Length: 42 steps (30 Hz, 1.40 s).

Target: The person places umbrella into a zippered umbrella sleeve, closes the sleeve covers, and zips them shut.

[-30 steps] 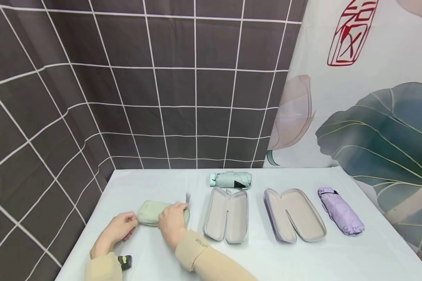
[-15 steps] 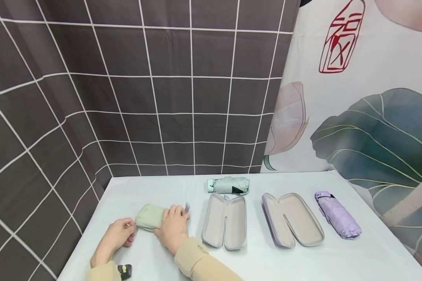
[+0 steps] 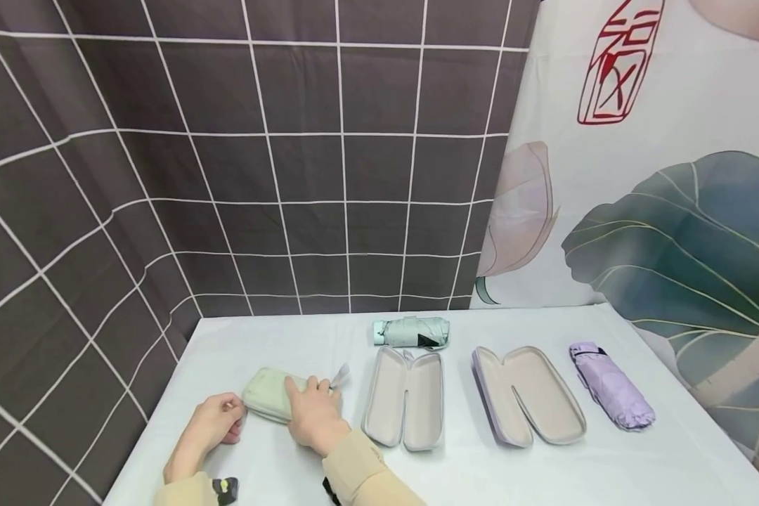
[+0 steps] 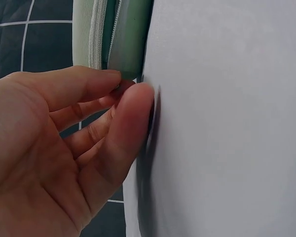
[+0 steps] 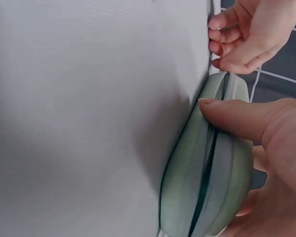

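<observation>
A pale green zippered case (image 3: pixel 270 393) lies on the left of the white table, a grey strap (image 3: pixel 340 374) at its right end. In the right wrist view, a dark gap shows along its zipper (image 5: pixel 207 170). My right hand (image 3: pixel 316 416) grips the case, thumb on the near side and fingers behind. At the left end, my left hand (image 3: pixel 213 424) has its thumb and fingers curled into a pinch against the case's tip (image 4: pixel 130 66). What small part sits between those fingertips is hidden.
Two hard cases lie opened flat: a grey one (image 3: pixel 387 397) in the middle and a purple-edged one (image 3: pixel 547 397) to its right. A folded mint umbrella (image 3: pixel 411 332) lies behind them, a folded purple umbrella (image 3: pixel 610 386) farther right. A dark gridded cloth (image 3: pixel 303 169) hangs behind the table (image 3: pixel 481 485).
My right hand has shifted along the case and its fingers now spread more over the top. The grey strap leans farther right. The left hand stays at the case's left end.
</observation>
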Motion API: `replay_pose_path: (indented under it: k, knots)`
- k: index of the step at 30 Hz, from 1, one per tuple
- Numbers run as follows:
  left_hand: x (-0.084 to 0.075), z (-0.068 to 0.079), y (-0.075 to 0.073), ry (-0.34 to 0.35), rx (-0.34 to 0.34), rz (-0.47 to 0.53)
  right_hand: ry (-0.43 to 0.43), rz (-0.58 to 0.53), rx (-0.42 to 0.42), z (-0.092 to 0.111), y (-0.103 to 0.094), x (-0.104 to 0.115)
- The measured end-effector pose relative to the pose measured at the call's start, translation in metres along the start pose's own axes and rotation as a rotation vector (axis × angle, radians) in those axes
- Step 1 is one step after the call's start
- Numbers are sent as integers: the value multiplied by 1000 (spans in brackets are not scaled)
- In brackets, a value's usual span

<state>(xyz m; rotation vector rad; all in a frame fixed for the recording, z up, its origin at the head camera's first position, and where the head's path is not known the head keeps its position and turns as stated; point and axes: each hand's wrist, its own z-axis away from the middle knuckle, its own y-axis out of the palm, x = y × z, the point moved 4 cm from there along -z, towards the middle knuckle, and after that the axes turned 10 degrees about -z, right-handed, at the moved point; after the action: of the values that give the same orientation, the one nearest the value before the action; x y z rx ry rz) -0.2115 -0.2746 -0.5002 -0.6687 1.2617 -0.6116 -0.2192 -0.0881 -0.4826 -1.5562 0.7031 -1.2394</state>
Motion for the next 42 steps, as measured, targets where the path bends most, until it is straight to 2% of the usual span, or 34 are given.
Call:
replay_pose_path:
  k: [5, 11, 14, 21, 26, 35, 42]
  knots:
    - [-3, 0, 0, 8, -16, -17, -21, 37, -40, 2, 0, 3]
    - [-5, 0, 2, 15, -5, -39, -41, 204, -94, 6, 6, 10]
    - [-6, 2, 2, 19, -7, -52, -42, 246, -104, 8, 7, 14]
    - [-18, 10, 3, 57, -12, -147, -4, 225, -132, 10, 8, 18]
    - [-23, 11, 8, 65, 16, -153, 30, 243, -157, 9, 13, 20]
    - [-28, 11, 10, 88, 24, -191, 61, 286, -166, 8, 12, 26]
    - [-36, 11, 13, 137, 51, -176, 93, 287, -192, 6, 12, 26]
